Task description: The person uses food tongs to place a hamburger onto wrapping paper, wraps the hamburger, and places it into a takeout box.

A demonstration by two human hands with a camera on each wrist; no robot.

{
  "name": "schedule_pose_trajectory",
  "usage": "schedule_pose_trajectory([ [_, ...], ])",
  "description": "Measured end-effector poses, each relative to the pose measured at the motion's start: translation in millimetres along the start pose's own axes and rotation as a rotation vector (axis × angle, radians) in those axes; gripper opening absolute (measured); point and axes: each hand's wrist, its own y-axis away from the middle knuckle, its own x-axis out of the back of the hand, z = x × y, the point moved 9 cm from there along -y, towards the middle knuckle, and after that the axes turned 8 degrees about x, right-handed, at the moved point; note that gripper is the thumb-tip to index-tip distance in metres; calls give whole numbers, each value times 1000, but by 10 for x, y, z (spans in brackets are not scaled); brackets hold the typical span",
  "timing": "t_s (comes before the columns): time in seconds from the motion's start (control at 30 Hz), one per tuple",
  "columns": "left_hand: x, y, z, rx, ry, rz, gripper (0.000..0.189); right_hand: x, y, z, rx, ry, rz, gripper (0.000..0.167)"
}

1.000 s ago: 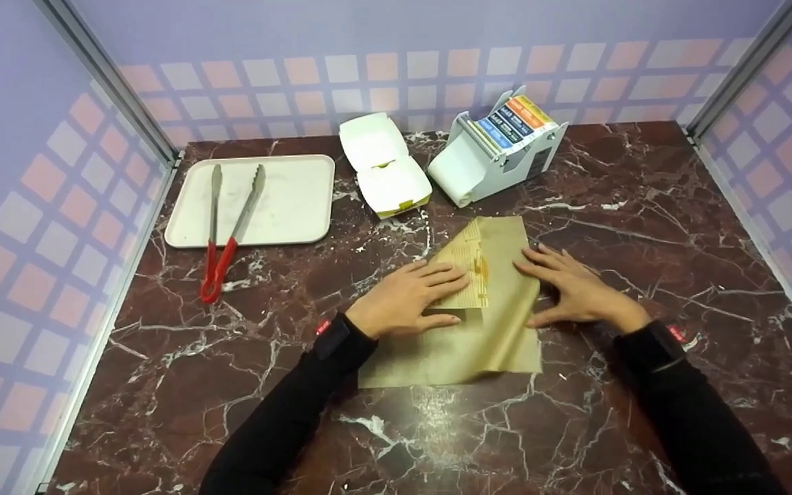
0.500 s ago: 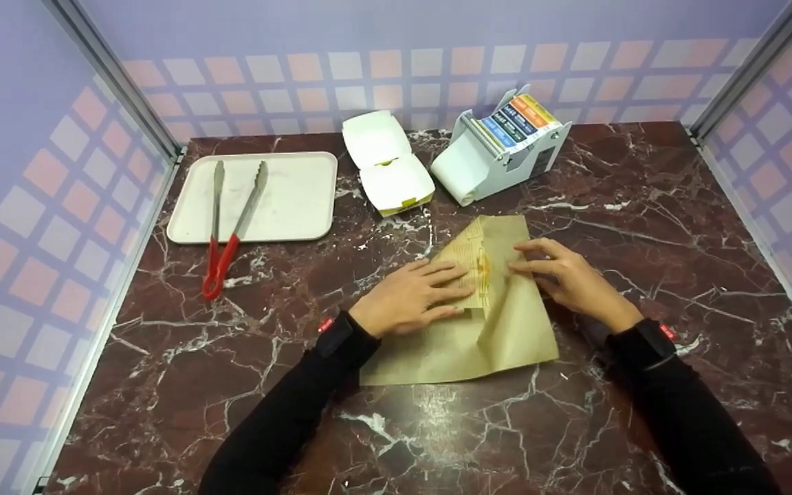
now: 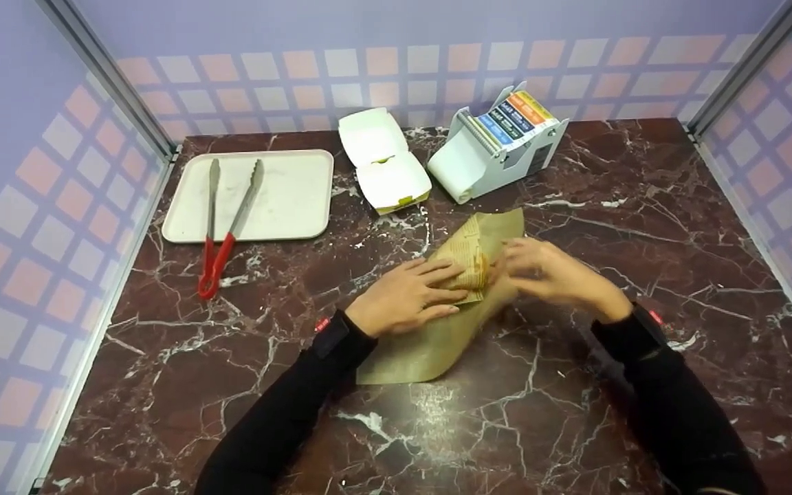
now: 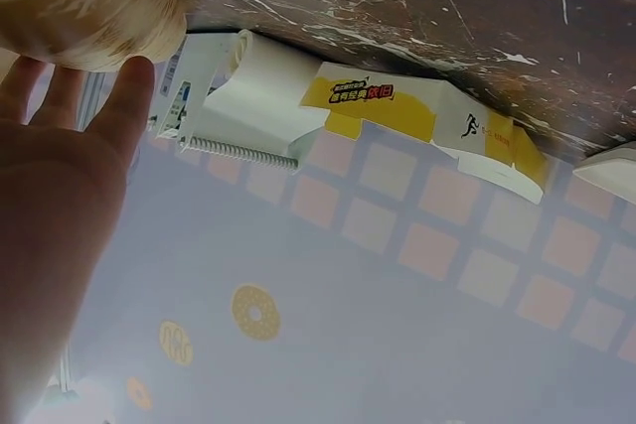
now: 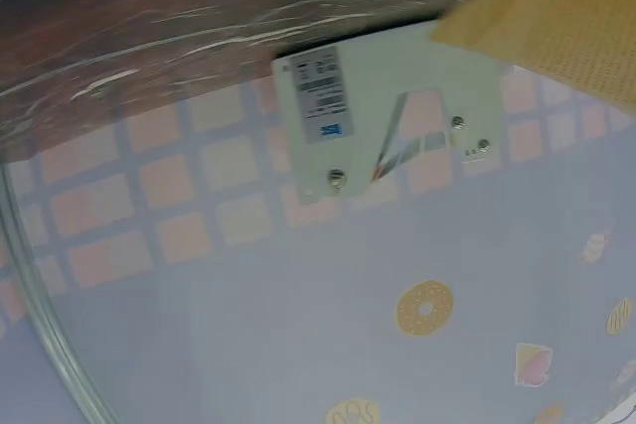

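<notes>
Tan printed wrapping paper at the centre looks matt; the dark red, marble-look tabletop is glossy. Upper left, red-handled tongs show metal arms; the off-white rectangular tray resembles smooth plastic.

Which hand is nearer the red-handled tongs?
Left. The left hand rests on the wrapping paper, right of the tongs; the right hand is farther right, at the paper's right side.

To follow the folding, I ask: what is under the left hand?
Brown paper, with a printed flap folded over, lies under the left hand. Whatever the flap and hand cover cannot be seen.
</notes>
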Motion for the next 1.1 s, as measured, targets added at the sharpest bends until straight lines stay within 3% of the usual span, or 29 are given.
schedule_pose_trajectory([
  [0.1,-15,16,4,-11,-21,-7,45,-10,-172,89,-103,-74,56,5],
  [0.17,-30,18,7,-18,-35,-14,44,-43,-276,164,-169,-90,101,8],
  [0.3,-23,26,-3,-17,-59,16,41,-96,-472,251,-245,-9,180,16],
  [0.43,14,58,-8,-28,-95,67,43,-165,-642,320,-273,74,201,17],
  [0.57,19,75,-27,-12,-46,62,50,-309,-751,448,-307,107,168,20],
  [0.73,0,67,-28,-8,20,68,54,-440,-764,553,-330,180,165,20],
  [0.9,-26,92,-25,-37,-24,88,55,-468,-758,558,-287,202,226,16],
  [1.0,-50,124,-64,-56,42,34,56,-459,-747,574,-279,196,268,14],
  [1.1,7,182,-166,-59,229,-27,45,-456,-742,591,-285,201,286,13],
])
